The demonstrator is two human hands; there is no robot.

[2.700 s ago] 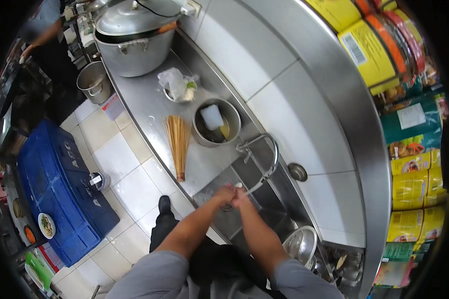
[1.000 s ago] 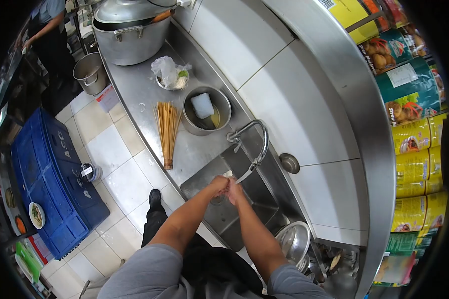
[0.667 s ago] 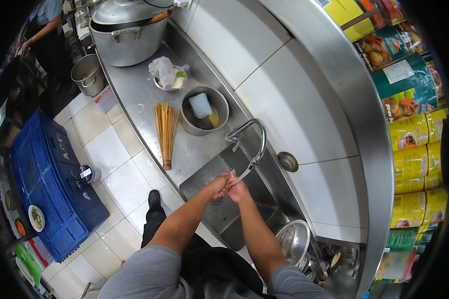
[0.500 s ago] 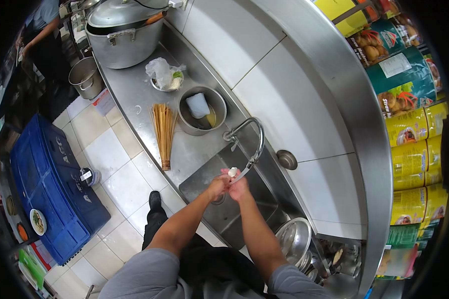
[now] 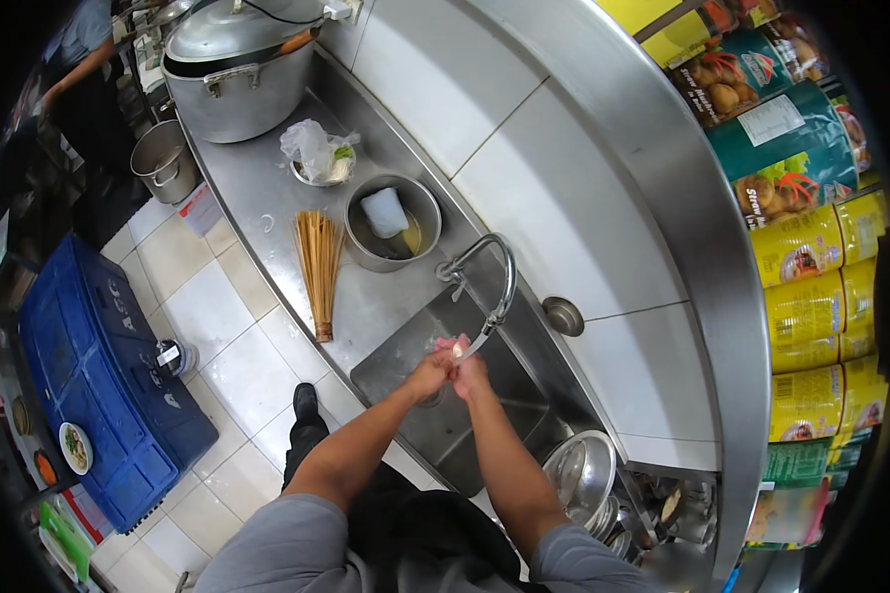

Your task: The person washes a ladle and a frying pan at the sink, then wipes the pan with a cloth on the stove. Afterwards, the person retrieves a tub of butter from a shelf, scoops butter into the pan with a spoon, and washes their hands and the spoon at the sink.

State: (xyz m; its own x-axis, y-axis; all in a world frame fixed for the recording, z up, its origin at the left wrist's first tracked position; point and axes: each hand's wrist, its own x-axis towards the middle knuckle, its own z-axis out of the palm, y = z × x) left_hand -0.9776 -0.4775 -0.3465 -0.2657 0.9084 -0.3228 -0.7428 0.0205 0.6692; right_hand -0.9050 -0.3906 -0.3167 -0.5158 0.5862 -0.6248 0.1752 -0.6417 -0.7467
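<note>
Both my hands are together over the sink [image 5: 405, 346], below the curved metal faucet [image 5: 510, 272], where a pale stream seems to fall on them. My left hand [image 5: 431, 375] is closed against my right hand [image 5: 471, 374], its fingertips touching the other palm. The fingers of my right hand are curled around a small white piece [image 5: 458, 350], mostly hidden and too small to name. Left of the sink lie a bundle of thin bamboo sticks [image 5: 316, 272] and a steel pot [image 5: 371, 255] holding a pale blue block and some liquid.
A small bowl with a plastic bag [image 5: 311, 148] and a large lidded pot [image 5: 237, 99] stand farther along the counter. Steel bowls [image 5: 578, 474] are stacked at the sink's right. A blue chest [image 5: 99, 366] is on the left; cans [image 5: 801, 316] line the shelf. Another person stands far left.
The white piece, plainly visible at my right fingertips before, is now mostly covered by my fingers. My hands stay under the faucet; the whole view has shifted slightly.
</note>
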